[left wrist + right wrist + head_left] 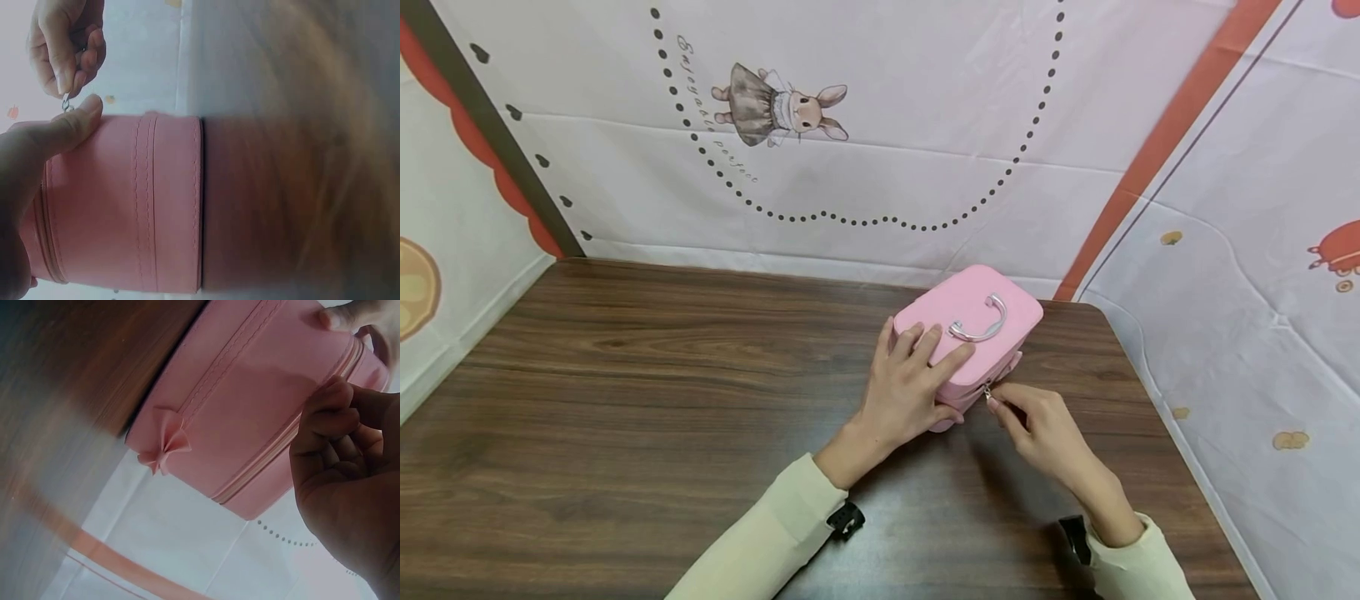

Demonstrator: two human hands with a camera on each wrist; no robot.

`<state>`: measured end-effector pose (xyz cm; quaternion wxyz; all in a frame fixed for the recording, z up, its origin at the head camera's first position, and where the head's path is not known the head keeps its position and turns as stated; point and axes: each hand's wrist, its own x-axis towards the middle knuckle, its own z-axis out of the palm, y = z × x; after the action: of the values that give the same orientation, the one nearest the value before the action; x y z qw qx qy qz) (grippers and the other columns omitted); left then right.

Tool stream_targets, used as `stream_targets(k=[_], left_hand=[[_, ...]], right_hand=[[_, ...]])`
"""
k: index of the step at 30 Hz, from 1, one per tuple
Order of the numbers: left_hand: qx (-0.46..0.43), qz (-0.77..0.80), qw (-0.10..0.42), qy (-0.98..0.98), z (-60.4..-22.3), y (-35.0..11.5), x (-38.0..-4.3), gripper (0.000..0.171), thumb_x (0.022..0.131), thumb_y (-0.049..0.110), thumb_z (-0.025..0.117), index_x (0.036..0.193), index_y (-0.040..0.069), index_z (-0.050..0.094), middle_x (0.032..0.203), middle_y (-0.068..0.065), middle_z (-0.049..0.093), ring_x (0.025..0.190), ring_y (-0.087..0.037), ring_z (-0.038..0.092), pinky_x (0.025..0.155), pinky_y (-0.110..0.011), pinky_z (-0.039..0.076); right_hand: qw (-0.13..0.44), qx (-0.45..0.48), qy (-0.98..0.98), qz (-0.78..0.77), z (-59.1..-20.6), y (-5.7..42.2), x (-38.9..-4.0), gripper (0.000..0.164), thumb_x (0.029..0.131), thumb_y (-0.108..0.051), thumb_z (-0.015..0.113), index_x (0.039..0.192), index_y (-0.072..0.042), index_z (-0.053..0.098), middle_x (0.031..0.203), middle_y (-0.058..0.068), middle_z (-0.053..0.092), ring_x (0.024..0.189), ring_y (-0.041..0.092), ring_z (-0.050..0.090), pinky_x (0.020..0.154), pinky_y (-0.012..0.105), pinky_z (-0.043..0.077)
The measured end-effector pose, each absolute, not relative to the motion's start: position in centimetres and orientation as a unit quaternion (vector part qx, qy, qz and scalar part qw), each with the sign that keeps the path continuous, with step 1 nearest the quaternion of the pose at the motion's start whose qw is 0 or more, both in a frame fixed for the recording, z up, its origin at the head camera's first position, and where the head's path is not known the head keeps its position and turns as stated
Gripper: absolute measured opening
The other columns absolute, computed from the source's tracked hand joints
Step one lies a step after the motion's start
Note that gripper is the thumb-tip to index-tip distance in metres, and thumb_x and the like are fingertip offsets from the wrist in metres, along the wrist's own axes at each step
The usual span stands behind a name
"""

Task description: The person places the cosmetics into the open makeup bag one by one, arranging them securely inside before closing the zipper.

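A pink zip-up case (970, 308) stands on the table with a silver curved handle (997, 327) on its lid. My left hand (898, 392) holds the near end, fingers spread over the lid and thumb (81, 122) against the side wall. Between thumb and forefinger, my right hand (1037, 421) pinches the small metal zipper pull (65, 102) near the case's near right corner. The zipper (253, 469) runs round the wall just below the lid, and a pink bow (165, 442) sits on the side. In the right wrist view, curled fingers cover the pull.
The case is on the right part of the dark wood-grain table (662, 400), close to its back edge. Printed cloth (887, 108) with a rabbit figure hangs behind, and more cloth (1240, 350) borders the right side. Black straps (847, 520) circle both wrists.
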<state>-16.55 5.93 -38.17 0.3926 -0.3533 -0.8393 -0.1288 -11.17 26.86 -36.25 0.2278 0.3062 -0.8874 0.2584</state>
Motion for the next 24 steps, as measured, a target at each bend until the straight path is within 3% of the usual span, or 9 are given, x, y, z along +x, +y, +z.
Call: stream_targets(k=[17, 24], left_hand=[[-0.334, -0.119, 0.385, -0.852, -38.2, 6.6, -16.2, 0.096, 0.046, 0.069, 0.081, 0.130, 0.030, 0.054, 0.125, -0.011, 0.049, 0.116, -0.030, 0.042, 0.105, -0.061, 0.021], [-0.323, -0.115, 0.399, -0.850, -38.5, 7.1, -16.0, 0.096, 0.046, 0.066, 0.084, 0.129, 0.028, 0.055, 0.124, -0.013, 0.048, 0.115, -0.031, 0.042, 0.104, -0.062, 0.021]], right_hand=[[0.220, 0.318, -0.883, 0.267, -36.1, 26.8, -10.9, 0.031, 0.082, 0.006, 0.067, 0.072, -0.020, 0.052, 0.064, -0.015, 0.040, 0.054, 0.000, 0.039, 0.050, 0.015, 0.032], [0.160, 0.337, -0.879, 0.297, -36.3, 26.6, -10.6, 0.028, 0.086, 0.004, 0.064, 0.076, -0.021, 0.055, 0.066, -0.015, 0.042, 0.055, -0.002, 0.039, 0.049, 0.014, 0.033]])
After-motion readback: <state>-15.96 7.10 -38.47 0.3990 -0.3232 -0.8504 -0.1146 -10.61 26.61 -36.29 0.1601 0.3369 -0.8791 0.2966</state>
